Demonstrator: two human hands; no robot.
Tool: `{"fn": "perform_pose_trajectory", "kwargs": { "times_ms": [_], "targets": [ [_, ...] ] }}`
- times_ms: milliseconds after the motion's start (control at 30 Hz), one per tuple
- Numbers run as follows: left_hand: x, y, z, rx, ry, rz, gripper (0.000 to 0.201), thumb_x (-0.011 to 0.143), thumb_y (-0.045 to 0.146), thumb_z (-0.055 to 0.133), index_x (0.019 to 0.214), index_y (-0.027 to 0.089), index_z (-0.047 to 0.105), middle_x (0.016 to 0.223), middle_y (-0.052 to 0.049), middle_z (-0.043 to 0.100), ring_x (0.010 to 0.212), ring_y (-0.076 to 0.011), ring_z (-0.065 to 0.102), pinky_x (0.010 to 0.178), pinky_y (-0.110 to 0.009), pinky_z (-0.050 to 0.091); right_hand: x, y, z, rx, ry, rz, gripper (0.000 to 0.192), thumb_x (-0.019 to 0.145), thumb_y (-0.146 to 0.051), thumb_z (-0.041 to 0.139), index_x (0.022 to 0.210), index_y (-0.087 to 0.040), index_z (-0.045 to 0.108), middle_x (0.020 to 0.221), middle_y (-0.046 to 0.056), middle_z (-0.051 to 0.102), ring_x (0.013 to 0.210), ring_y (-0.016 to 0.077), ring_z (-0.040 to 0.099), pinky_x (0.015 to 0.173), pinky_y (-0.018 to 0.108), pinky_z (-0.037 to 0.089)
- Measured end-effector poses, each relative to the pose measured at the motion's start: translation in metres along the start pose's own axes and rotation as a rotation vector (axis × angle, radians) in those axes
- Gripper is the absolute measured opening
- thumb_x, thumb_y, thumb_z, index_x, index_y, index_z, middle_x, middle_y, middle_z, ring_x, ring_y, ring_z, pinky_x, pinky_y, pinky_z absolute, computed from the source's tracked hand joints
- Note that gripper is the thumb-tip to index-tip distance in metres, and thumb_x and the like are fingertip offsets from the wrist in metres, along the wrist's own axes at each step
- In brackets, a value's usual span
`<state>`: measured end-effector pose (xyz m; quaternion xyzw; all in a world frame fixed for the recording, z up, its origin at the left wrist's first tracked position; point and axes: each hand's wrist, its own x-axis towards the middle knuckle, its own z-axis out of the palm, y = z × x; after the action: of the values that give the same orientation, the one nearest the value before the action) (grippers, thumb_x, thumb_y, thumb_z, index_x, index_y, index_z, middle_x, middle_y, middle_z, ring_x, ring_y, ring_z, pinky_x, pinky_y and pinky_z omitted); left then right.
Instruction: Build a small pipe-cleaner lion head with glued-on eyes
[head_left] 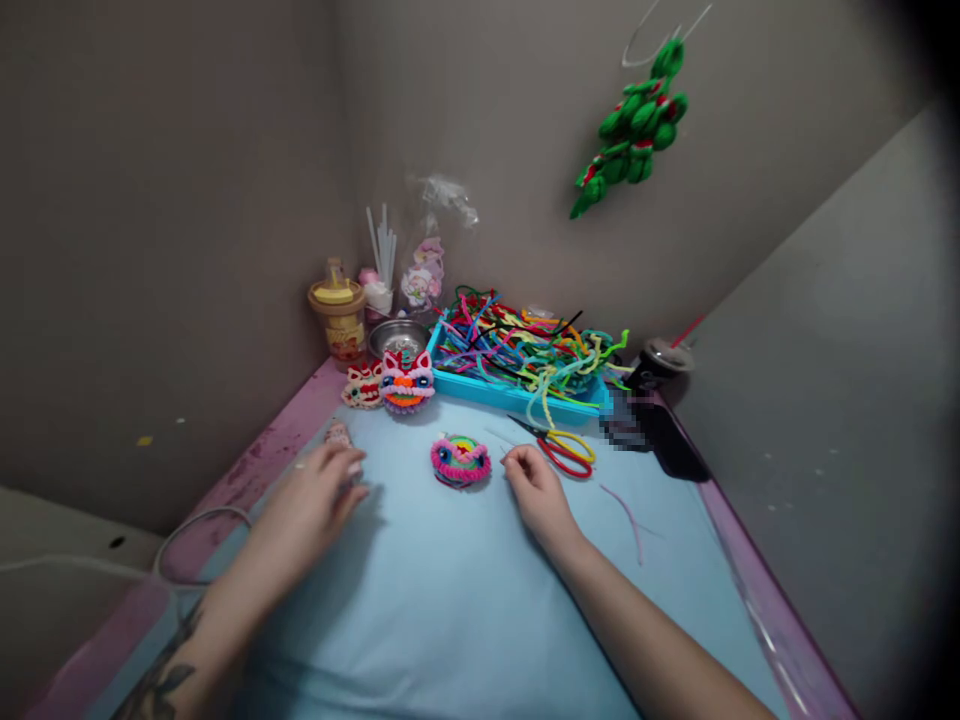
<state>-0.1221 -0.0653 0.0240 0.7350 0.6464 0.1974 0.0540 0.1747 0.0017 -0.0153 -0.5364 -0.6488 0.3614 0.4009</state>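
Note:
A small round pipe-cleaner piece (pixel 460 461), pink with green and blue, lies on the light blue cloth (pixel 450 600) between my hands. My left hand (pixel 315 500) rests palm down on the cloth to its left, fingers loosely together, next to a small pinkish object (pixel 337 433). My right hand (pixel 534 490) rests just right of the piece, fingers curled; a thin pale strand seems pinched at its fingertips, but I cannot tell for sure. Red and yellow scissors (pixel 566 450) lie just beyond my right hand.
A blue tray (pixel 510 395) heaped with coloured pipe cleaners stands at the back. Two finished lion heads (pixel 405 382) sit left of it, with a metal bowl (pixel 397 335), a yellow bottle (pixel 337 315) and straws behind. A black object (pixel 664 440) lies right. A green ornament (pixel 634 125) hangs on the wall.

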Motion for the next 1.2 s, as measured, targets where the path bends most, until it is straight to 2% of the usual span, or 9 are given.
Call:
{"fn": "perform_pose_trajectory", "kwargs": {
  "times_ms": [67,167,267,367,567,800,1000,1200],
  "targets": [
    [0.010,0.026,0.010,-0.121,-0.097,0.081,0.028,0.086,0.032,0.045,0.105,0.022,0.064,0.105,-0.009,0.061,0.090,-0.0232,0.061,0.082,-0.036,0.047,-0.004,0.002,0.002,0.033,0.028,-0.022,0.014,0.085,-0.033,0.043,0.078,-0.021,0.047,0.088,0.007,0.057,0.087,0.0208,0.055,0.077,0.031,0.046],
    [0.023,0.053,0.034,-0.176,-0.100,0.040,0.030,0.087,0.024,0.043,0.104,0.018,0.067,0.099,-0.010,0.060,0.085,-0.0209,0.061,0.078,-0.033,0.048,-0.010,0.006,0.005,0.057,0.032,-0.039,0.015,0.085,-0.032,0.045,0.076,-0.020,0.049,0.109,0.012,0.055,0.109,0.0230,0.051,0.089,0.035,0.042],
    [0.029,0.064,0.055,-0.192,-0.038,-0.002,0.030,0.086,0.021,0.043,0.102,0.015,0.068,0.089,-0.009,0.058,0.081,-0.0197,0.059,0.073,-0.031,0.048,-0.014,0.011,0.009,0.058,0.006,-0.043,0.013,0.084,-0.030,0.047,0.076,-0.021,0.052,0.123,0.013,0.051,0.121,0.0243,0.045,0.096,0.038,0.038],
    [0.029,0.067,0.066,-0.198,-0.019,0.004,0.031,0.088,0.023,0.041,0.102,0.014,0.068,0.084,-0.008,0.055,0.076,-0.0188,0.056,0.070,-0.030,0.047,-0.016,0.013,0.013,0.079,-0.037,-0.045,0.011,0.084,-0.028,0.048,0.078,-0.021,0.053,0.130,0.014,0.048,0.128,0.0246,0.040,0.101,0.041,0.033],
    [0.028,0.069,0.072,-0.208,-0.035,0.002,0.036,0.089,0.024,0.040,0.118,0.013,0.060,0.088,-0.008,0.055,0.077,-0.0188,0.055,0.071,-0.030,0.047,-0.016,0.012,0.016,0.117,-0.079,-0.050,0.008,0.083,-0.026,0.050,0.076,-0.021,0.053,0.131,0.014,0.048,0.129,0.0244,0.039,0.102,0.041,0.033],
    [0.028,0.071,0.073,-0.193,-0.041,0.037,0.035,0.089,0.021,0.040,0.118,0.017,0.060,0.089,-0.007,0.056,0.078,-0.0177,0.056,0.071,-0.028,0.046,-0.016,0.015,0.017,0.130,-0.087,-0.065,0.008,0.084,-0.026,0.050,0.078,-0.022,0.054,0.130,0.013,0.050,0.128,0.0239,0.040,0.102,0.041,0.034],
    [0.030,0.074,0.072,-0.157,-0.038,0.057,0.035,0.089,0.019,0.039,0.117,0.013,0.060,0.088,-0.008,0.055,0.076,-0.0183,0.056,0.068,-0.028,0.046,-0.017,0.014,0.018,0.135,-0.108,-0.083,0.008,0.084,-0.025,0.050,0.077,-0.022,0.053,0.129,0.012,0.051,0.123,0.0234,0.045,0.099,0.039,0.036],
    [0.026,0.067,0.071,-0.150,0.032,0.061,0.037,0.091,0.021,0.039,0.122,0.012,0.057,0.088,-0.008,0.055,0.078,-0.0189,0.056,0.071,-0.030,0.047,-0.016,0.013,0.016,0.134,-0.111,-0.081,0.008,0.083,-0.023,0.050,0.076,-0.021,0.054,0.128,0.013,0.052,0.124,0.0237,0.044,0.099,0.039,0.035]
  ]
}}
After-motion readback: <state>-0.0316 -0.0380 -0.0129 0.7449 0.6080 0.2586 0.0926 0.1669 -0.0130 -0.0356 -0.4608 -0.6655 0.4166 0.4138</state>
